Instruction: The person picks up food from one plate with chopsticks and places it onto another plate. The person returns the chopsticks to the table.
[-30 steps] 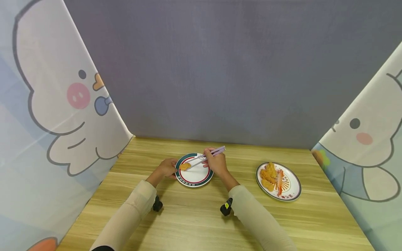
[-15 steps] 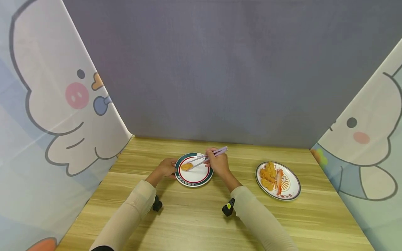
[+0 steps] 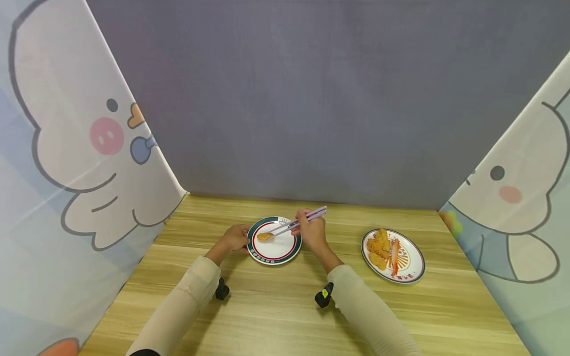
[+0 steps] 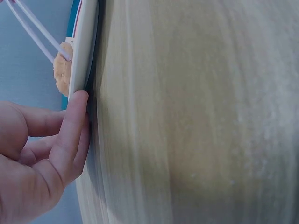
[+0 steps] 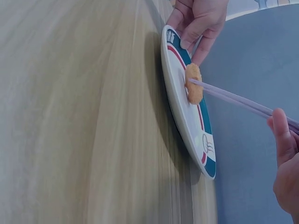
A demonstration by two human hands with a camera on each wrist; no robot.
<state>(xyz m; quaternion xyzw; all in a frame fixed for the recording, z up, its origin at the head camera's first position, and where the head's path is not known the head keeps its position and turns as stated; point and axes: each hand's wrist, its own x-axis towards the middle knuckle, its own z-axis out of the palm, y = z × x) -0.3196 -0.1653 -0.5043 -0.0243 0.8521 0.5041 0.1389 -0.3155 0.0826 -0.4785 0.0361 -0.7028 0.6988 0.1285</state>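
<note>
My left hand (image 3: 236,239) pinches the left rim of a round white plate (image 3: 280,253) with a green and red border, thumb on the rim and fingers beneath. A golden, breaded piece like a chicken nugget (image 3: 264,237) sits on the plate's left part. My right hand (image 3: 311,230) holds a pair of pale purple chopsticks (image 3: 317,212) above the plate's right side. Their tips reach the nugget (image 5: 193,84), one along each side of it, as the left wrist view shows. That view also shows the nugget (image 4: 62,70) close to the left fingers (image 4: 70,126).
A second white plate (image 3: 416,267) stands to the right on the wooden table (image 3: 276,316), bearing fried pieces (image 3: 378,247) and a red-and-white crab-stick-like strip (image 3: 395,257). A grey cloth wall (image 3: 285,99) closes the back; printed cartoon sheets (image 3: 67,123) line both sides.
The right hand and chopsticks have shifted slightly right. The nugget has moved a little right on the plate and looks narrower from above. The left hand keeps its hold on the rim.
</note>
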